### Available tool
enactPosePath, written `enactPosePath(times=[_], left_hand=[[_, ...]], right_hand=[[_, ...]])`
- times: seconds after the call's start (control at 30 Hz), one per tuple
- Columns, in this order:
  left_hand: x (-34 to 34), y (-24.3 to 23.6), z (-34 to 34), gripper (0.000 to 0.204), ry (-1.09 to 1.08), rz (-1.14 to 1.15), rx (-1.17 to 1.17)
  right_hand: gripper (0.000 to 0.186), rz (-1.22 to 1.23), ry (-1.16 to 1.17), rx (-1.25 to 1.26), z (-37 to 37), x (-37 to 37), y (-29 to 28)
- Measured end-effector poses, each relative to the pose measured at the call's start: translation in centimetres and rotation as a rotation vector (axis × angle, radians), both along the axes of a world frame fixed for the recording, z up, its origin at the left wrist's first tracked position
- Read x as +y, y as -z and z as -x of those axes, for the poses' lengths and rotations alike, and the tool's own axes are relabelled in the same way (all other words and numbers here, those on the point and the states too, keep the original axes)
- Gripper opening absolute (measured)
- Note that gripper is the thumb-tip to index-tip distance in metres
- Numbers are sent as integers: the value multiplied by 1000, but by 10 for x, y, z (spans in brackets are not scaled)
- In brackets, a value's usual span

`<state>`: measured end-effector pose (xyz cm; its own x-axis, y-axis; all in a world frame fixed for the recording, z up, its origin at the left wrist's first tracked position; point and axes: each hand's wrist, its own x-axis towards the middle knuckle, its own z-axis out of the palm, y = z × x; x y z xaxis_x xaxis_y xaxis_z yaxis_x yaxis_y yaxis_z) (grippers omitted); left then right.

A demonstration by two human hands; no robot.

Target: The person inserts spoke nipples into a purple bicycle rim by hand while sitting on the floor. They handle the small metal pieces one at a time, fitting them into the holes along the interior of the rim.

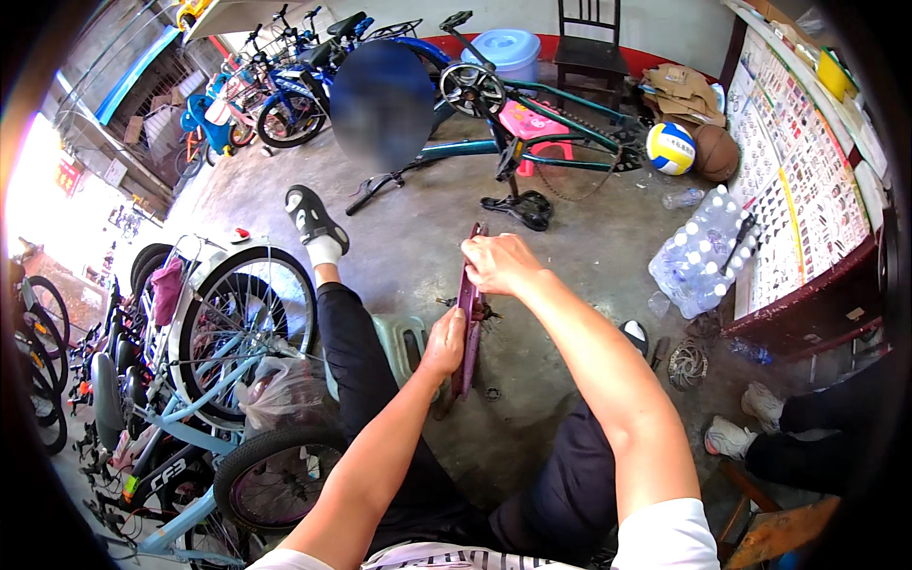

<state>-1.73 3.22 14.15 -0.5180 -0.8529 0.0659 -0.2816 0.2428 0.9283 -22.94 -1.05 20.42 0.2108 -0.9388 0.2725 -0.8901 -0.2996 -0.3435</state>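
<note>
Between my knees a purple bicycle wheel rim (pixel 466 356) stands upright, seen nearly edge-on, with its hub and spokes (pixel 484 312) partly showing. My right hand (pixel 499 263) is closed over the upper part of the rim. Lower down, my left hand (pixel 444 344) grips the near left side of it, thumb lying along the rim. Whether a tube or tyre edge is under my fingers I cannot tell. Behind my left forearm is a pale green plastic stool (pixel 401 342), partly hidden by my leg.
A teal bicycle frame (pixel 461 149) lies upside down ahead, its saddle (pixel 518 211) on the floor. Parked bicycles and a black tyre (pixel 275 484) crowd the left. At right are packed water bottles (pixel 703 252), a volleyball (pixel 671 149), a brake disc (pixel 688 365) and another person's shoes (pixel 730 439).
</note>
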Motion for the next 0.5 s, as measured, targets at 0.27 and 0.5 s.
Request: enactPosePath(times=[0.27, 0.5], left_hand=[[-6, 18, -9, 52, 21, -3, 9], [-6, 16, -12, 51, 4, -48, 47]], right_hand=[[27, -83, 35, -50, -6, -2, -3], [26, -28, 11, -49, -10, -7, 1]])
